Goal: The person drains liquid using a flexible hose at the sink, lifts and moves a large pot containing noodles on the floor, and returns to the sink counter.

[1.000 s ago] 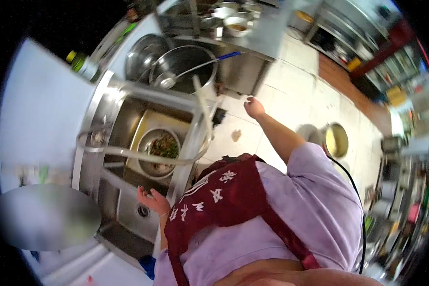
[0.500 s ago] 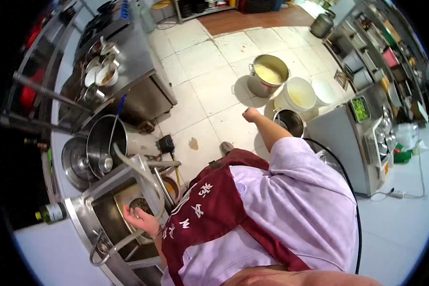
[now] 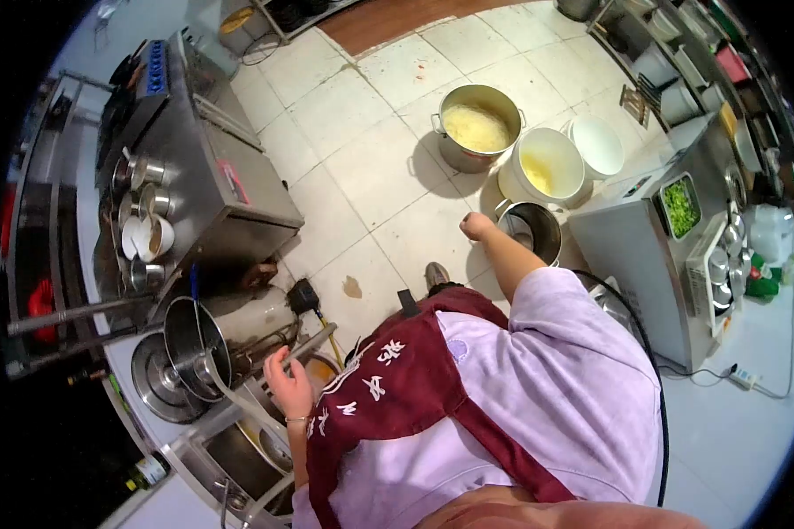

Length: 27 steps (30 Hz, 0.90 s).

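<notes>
My left hand (image 3: pixel 288 383) is held with its fingers apart and nothing in it, beside the metal sink (image 3: pixel 229 458) and near a pale hose (image 3: pixel 251 406). My right hand (image 3: pixel 478 227) is curled into a loose fist over the floor, and I see nothing in it. Just to its right stands a dark-insided metal pot (image 3: pixel 547 229). Beyond that are a white bucket (image 3: pixel 563 167) with some yellow contents and a large two-handled steel pot (image 3: pixel 450 150) holding pale yellow food. Another white bucket (image 3: pixel 602 145) stands behind them.
On the left, a steel counter (image 3: pixel 229 189) carries several small pots and bowls. A big pot (image 3: pixel 185 353) with a blue-handled ladle and a round lid (image 3: pixel 154 388) lies nearer. At right, a cabinet (image 3: pixel 635 264) holds a tray of chopped greens (image 3: pixel 679 207). A black hose (image 3: pixel 648 344) runs beside me.
My view has shifted forward, bringing the pots on the floor closer. My left hand has moved from over the sink up toward its far edge. My right hand stays in a fist.
</notes>
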### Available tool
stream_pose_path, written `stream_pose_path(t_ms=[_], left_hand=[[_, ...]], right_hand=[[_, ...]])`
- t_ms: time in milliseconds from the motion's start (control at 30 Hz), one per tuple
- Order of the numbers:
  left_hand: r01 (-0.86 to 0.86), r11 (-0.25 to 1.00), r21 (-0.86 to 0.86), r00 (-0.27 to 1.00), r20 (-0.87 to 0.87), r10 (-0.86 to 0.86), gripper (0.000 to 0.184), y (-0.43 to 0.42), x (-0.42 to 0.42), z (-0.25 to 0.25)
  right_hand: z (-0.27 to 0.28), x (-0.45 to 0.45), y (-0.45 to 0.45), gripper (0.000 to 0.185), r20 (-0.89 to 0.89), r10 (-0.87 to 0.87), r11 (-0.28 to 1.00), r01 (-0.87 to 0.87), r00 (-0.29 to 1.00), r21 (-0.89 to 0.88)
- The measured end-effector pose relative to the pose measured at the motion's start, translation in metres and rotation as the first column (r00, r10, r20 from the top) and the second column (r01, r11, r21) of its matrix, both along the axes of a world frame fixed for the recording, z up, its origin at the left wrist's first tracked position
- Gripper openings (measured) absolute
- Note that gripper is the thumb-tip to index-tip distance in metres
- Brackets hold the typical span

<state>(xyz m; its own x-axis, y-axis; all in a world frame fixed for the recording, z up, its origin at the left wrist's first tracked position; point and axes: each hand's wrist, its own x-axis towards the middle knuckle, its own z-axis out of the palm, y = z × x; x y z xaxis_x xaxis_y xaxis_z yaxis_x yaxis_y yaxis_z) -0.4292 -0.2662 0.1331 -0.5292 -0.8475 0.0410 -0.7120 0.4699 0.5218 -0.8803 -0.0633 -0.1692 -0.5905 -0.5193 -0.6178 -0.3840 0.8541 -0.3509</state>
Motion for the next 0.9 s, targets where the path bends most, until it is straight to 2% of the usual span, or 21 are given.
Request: stream_pose_path(t_ms=[67, 133, 200, 267, 333, 467, 533, 600, 633, 667, 733, 800, 833, 867, 900], left_hand=[[0.062, 0.99, 0.13, 0.997, -0.063, -0.055, 0.026, -0.009, -0.033, -0.005], [0.077, 0.986, 0.147, 0.996, -0.053, -0.07, 0.026, -0.016, -0.048, -0.02], [0.217, 0.973, 0.081, 0.975, 0.039, -0.22, 0.024, -0.022, -0.054, -0.027], [0.217, 0.972, 0.089, 0.973, 0.066, -0.223, 0.023, -0.029, -0.062, -0.028], [0.142, 0.975, 0.172, 0.983, 0.088, -0.159, 0.024, -0.038, -0.071, -0.026], [0.174, 0.953, 0.25, 0.978, 0.069, -0.196, 0.023, -0.073, -0.088, -0.05], [0.214, 0.944, 0.253, 0.973, 0.029, -0.228, 0.023, -0.083, -0.1, -0.068], [0.209, 0.88, 0.427, 0.974, -0.015, -0.225, 0.023, -0.092, -0.127, -0.084], [0.313, 0.885, 0.344, 0.943, -0.004, -0.332, 0.026, -0.095, -0.14, -0.089], [0.322, 0.881, 0.345, 0.94, -0.007, -0.341, 0.026, -0.096, -0.156, -0.092], [0.391, 0.808, 0.441, 0.91, -0.055, -0.41, 0.031, -0.102, -0.191, -0.105], [0.422, 0.777, 0.467, 0.893, -0.068, -0.444, 0.034, -0.109, -0.23, -0.118], [0.397, 0.738, 0.545, 0.901, -0.078, -0.427, 0.035, -0.111, -0.254, -0.123], [0.374, 0.693, 0.617, 0.908, -0.089, -0.41, 0.035, -0.115, -0.284, -0.128], [0.368, 0.695, 0.618, 0.902, -0.055, -0.428, 0.036, -0.122, -0.307, -0.143]], right_hand=[[-0.002, -0.023, 0.003, 0.037, 0.018, -0.099, 0.995, 0.1, 0.995, -0.01], [-0.021, -0.045, 0.008, 0.036, 0.004, -0.079, 0.997, 0.079, 0.997, 0.023], [-0.021, -0.05, 0.006, 0.037, 0.006, -0.176, 0.984, 0.175, 0.984, 0.045], [-0.021, -0.059, -0.001, 0.039, 0.067, -0.163, 0.985, 0.158, 0.984, 0.076], [-0.02, -0.059, -0.006, 0.04, 0.086, -0.181, 0.978, 0.17, 0.98, 0.124], [-0.01, -0.066, -0.024, 0.04, 0.051, -0.2, 0.975, 0.193, 0.979, 0.11], [-0.01, -0.073, -0.031, 0.039, 0.096, -0.164, 0.985, 0.159, 0.982, 0.064], [-0.015, -0.089, -0.031, 0.037, 0.024, -0.191, 0.981, 0.19, 0.981, 0.043], [-0.018, -0.101, -0.03, 0.036, 0.015, -0.207, 0.978, 0.206, 0.978, 0.037], [-0.017, -0.112, -0.03, 0.036, 0.006, -0.224, 0.974, 0.224, 0.975, 0.029], [-0.014, -0.137, -0.026, 0.039, 0.041, -0.254, 0.966, 0.252, 0.966, 0.055], [-0.031, -0.172, -0.013, 0.037, -0.064, -0.336, 0.939, 0.339, 0.94, 0.054], [-0.032, -0.194, -0.006, 0.037, 0.044, -0.406, 0.912, 0.401, 0.913, 0.086], [-0.031, -0.215, -0.003, 0.037, 0.039, -0.411, 0.91, 0.407, 0.911, 0.082], [-0.034, -0.235, -0.002, 0.038, 0.043, -0.466, 0.881, 0.459, 0.884, 0.116]])
